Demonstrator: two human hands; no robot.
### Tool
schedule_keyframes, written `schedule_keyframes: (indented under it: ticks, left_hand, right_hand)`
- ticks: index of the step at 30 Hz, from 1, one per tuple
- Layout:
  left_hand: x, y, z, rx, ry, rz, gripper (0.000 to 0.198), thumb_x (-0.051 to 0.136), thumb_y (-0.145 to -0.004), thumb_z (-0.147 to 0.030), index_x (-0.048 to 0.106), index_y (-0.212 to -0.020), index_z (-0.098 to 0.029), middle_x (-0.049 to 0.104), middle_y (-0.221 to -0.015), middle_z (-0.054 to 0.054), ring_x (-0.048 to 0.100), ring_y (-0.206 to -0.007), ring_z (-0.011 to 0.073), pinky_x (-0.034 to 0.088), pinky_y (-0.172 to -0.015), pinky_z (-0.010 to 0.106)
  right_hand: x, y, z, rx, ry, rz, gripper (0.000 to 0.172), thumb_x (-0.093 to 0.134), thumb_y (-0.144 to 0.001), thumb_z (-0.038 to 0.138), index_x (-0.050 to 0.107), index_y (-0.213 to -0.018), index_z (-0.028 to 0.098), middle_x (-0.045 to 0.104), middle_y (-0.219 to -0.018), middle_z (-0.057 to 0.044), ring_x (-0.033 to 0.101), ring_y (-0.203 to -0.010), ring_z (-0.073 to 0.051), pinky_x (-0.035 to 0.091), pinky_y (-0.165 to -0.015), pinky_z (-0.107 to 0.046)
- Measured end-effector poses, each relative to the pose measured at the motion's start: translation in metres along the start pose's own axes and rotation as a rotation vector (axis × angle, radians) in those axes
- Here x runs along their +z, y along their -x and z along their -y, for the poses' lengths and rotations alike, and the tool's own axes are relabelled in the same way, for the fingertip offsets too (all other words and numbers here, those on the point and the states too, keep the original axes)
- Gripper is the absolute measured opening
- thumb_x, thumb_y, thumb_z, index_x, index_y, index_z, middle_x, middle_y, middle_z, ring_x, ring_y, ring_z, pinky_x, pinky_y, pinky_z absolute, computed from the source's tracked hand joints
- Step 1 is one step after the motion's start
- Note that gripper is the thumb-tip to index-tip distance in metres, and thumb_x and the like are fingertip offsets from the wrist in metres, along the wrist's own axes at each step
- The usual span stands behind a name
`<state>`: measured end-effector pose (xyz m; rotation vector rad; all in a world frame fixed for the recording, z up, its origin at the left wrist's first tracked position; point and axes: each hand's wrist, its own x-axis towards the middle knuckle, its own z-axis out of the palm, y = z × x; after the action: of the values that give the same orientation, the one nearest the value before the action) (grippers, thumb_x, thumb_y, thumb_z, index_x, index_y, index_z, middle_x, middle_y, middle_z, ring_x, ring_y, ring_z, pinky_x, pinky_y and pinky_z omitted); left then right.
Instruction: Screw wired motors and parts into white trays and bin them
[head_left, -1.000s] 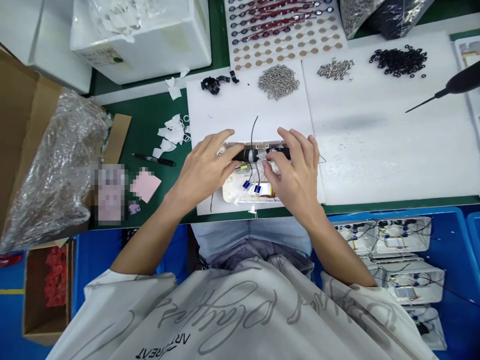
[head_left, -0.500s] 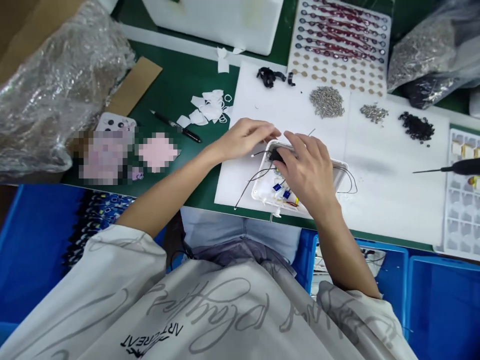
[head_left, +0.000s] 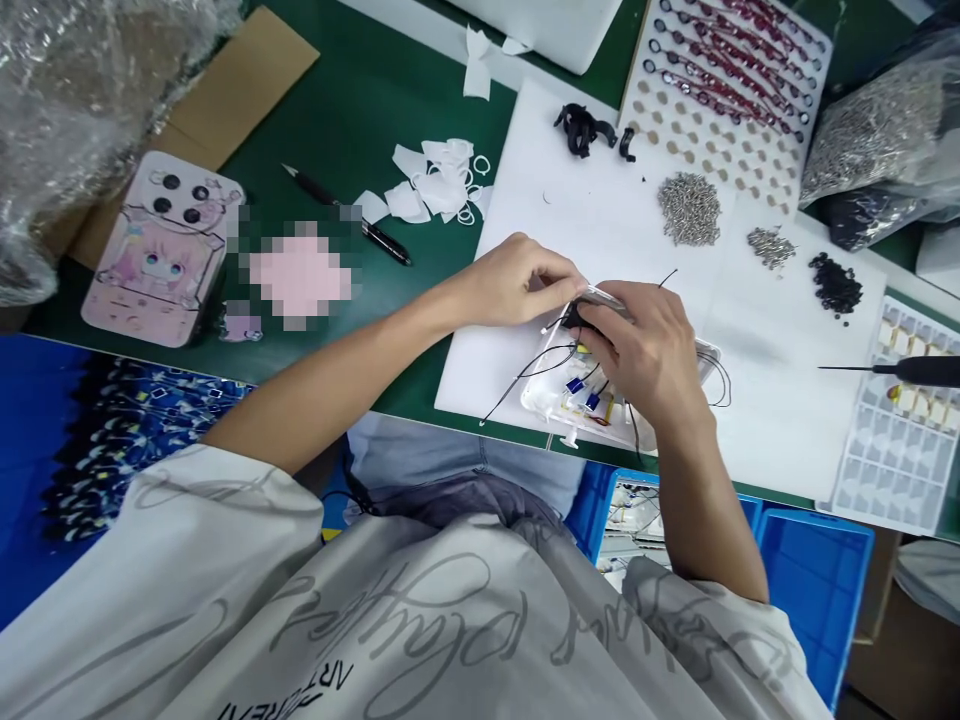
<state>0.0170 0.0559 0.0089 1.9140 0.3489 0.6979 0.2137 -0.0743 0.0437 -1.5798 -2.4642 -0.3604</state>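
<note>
Curling over the white casing, the right hand sits beside the bent left hand, both holds unclear.

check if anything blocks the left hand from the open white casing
Nothing visible does: the left hand is at the far left corner of the white casing. Black wires trail over its left edge, nearer the person than that hand.
</note>
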Motion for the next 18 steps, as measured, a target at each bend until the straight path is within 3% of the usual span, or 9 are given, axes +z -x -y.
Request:
schedule_keyframes:
  ticks: [4, 7, 9, 11, 14, 18]
  left_hand:
    - [0.002, 0.002, 0.000, -0.028, 0.044, -0.025, 0.023, 0.068, -0.094, -0.037, 0.082, -0.087, -0.021, 0.073, -0.070, 0.000, 0.060, -0.058, 0.0118, 0.049, -0.065, 0.030]
    - [0.002, 0.008, -0.008, -0.002, -0.079, -0.051, 0.025, 0.060, -0.098, -0.036, 0.079, -0.108, -0.022, 0.080, -0.097, 0.003, 0.072, -0.083, 0.0163, 0.058, -0.081, 0.032]
    - [0.000, 0.011, -0.019, 0.051, -0.227, -0.093, 0.027, 0.055, -0.101, -0.033, 0.074, -0.118, -0.022, 0.078, -0.117, 0.005, 0.073, -0.105, 0.0192, 0.059, -0.095, 0.036]
    - [0.000, 0.011, -0.035, 0.096, -0.405, -0.109, 0.023, 0.054, -0.102, -0.031, 0.072, -0.114, -0.023, 0.075, -0.127, 0.006, 0.070, -0.119, 0.0220, 0.056, -0.105, 0.041]
    - [0.008, 0.006, -0.059, 0.123, -0.668, 0.016, 0.019, 0.055, -0.102, -0.027, 0.073, -0.108, -0.022, 0.069, -0.138, 0.009, 0.064, -0.130, 0.0275, 0.053, -0.110, 0.049]
    - [0.034, -0.005, -0.077, 0.104, -0.992, 0.235, 0.020, 0.059, -0.100, -0.023, 0.073, -0.115, -0.019, 0.062, -0.148, 0.013, 0.061, -0.132, 0.0347, 0.054, -0.103, 0.054]
  right_hand:
    - [0.000, -0.002, 0.005, 0.022, 0.053, 0.050, 0.020, 0.057, -0.104, 0.035, 0.066, -0.114, 0.021, 0.065, -0.128, -0.005, 0.060, -0.110, -0.020, 0.049, -0.094, -0.038]
    - [-0.007, 0.005, 0.006, 0.057, 0.011, 0.052, 0.026, 0.055, -0.105, 0.037, 0.063, -0.125, 0.023, 0.059, -0.143, -0.005, 0.057, -0.125, -0.023, 0.048, -0.108, -0.046]
    - [-0.016, 0.018, 0.005, 0.122, -0.078, -0.012, 0.030, 0.054, -0.105, 0.036, 0.061, -0.132, 0.025, 0.051, -0.153, -0.005, 0.051, -0.138, -0.025, 0.043, -0.120, -0.050]
    - [-0.026, 0.039, 0.004, 0.226, -0.141, -0.154, 0.029, 0.054, -0.104, 0.033, 0.062, -0.131, 0.026, 0.049, -0.154, -0.006, 0.049, -0.142, -0.025, 0.043, -0.121, -0.049]
    - [-0.033, 0.074, 0.003, 0.373, -0.122, -0.383, 0.027, 0.053, -0.102, 0.023, 0.064, -0.127, 0.025, 0.057, -0.143, -0.008, 0.055, -0.136, -0.024, 0.052, -0.111, -0.044]
    - [-0.021, 0.102, -0.001, 0.438, -0.101, -0.364, 0.034, 0.055, -0.102, 0.024, 0.059, -0.136, 0.022, 0.057, -0.143, -0.011, 0.055, -0.137, -0.025, 0.051, -0.114, -0.045]
